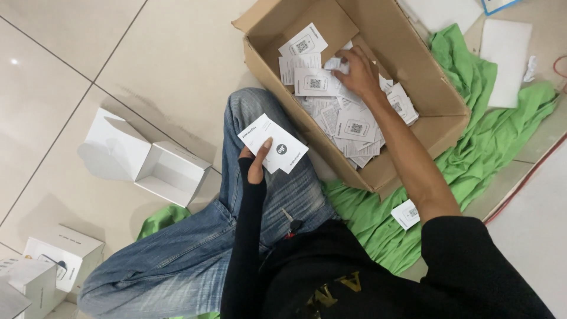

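My left hand (255,166) holds a small stack of white leaflets (273,143) above my knee, the thumb pressed on top. My right hand (357,72) reaches into a brown cardboard box (440,100) and its fingers close on a white paper (334,64) among several loose white cards with square codes (354,127). The box stands open on a green cloth (472,159) on the tiled floor. I sit cross-legged in blue jeans (195,254) and a black top.
An open white carton (156,168) lies on the tiles to the left. More white boxes (47,266) stand at the lower left corner. One loose card (405,214) lies on the cloth by my right elbow. White sheets (505,59) lie at the top right.
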